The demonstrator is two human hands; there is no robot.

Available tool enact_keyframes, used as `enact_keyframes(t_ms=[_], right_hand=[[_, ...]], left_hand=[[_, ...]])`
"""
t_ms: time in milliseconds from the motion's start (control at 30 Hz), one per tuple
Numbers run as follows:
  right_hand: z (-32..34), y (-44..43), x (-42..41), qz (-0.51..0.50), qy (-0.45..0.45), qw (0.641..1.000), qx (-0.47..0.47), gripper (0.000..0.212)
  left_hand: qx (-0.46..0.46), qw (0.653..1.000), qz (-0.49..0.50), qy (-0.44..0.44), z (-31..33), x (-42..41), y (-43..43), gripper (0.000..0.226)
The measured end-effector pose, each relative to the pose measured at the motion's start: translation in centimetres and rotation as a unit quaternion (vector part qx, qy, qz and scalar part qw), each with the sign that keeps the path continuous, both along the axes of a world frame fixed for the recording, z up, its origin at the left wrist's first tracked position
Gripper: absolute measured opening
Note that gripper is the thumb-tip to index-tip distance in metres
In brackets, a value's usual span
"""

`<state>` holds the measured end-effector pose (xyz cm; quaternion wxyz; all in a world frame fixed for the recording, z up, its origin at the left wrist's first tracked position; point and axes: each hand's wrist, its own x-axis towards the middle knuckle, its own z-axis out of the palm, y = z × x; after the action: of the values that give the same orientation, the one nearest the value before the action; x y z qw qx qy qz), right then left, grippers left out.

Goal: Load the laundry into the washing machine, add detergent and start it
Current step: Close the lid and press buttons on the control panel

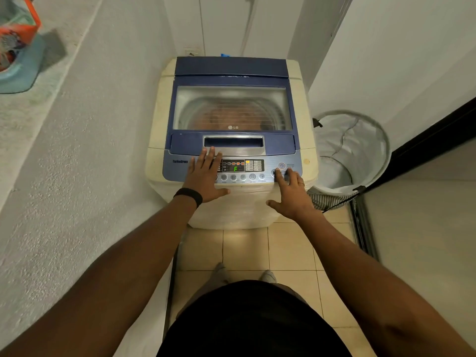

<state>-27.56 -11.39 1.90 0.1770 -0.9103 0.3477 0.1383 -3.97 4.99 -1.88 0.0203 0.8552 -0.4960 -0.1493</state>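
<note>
A cream top-loading washing machine (304,119) with a blue lid stands against the back wall. Its lid (231,109) is down, and orange laundry (231,118) shows dimly through the clear window. The control panel (253,167) is lit, with a green character on its display. My left hand (204,176) lies flat with straight fingers on the left part of the panel, below the lid handle. My right hand (289,193) reaches the right end of the panel, its fingertips on the start button under the power button.
A white round laundry hamper (353,153) stands on the floor to the right of the machine. An orange detergent pack (15,34) sits in a light blue basin (23,70) on the ledge at upper left. Walls close in on both sides; tiled floor lies below.
</note>
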Motion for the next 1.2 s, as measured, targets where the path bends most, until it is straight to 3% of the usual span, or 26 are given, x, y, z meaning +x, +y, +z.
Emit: enact_keyframes(t_ms=[333, 567, 700, 1200], right_hand=[[-0.2, 0.2, -0.3, 0.001, -0.006, 1.000, -0.009, 0.099], [0.9, -0.4, 0.3, 0.035, 0.067, 0.996, -0.057, 0.109], [1.1, -0.2, 1.2, 0.021, 0.042, 0.998, -0.041, 0.096], [0.6, 3.3, 1.5, 0.029, 0.079, 0.996, -0.011, 0.102]], left_hand=[[-0.009, 1.000, 0.004, 0.007, 0.0, -0.1, 0.1, 0.117], [-0.011, 1.000, 0.006, 0.008, -0.1, -0.3, 0.1, 0.117], [-0.008, 1.000, 0.004, 0.009, -0.1, -0.2, 0.0, 0.118], [0.001, 1.000, 0.001, 0.008, 0.2, 0.1, 0.0, 0.113]])
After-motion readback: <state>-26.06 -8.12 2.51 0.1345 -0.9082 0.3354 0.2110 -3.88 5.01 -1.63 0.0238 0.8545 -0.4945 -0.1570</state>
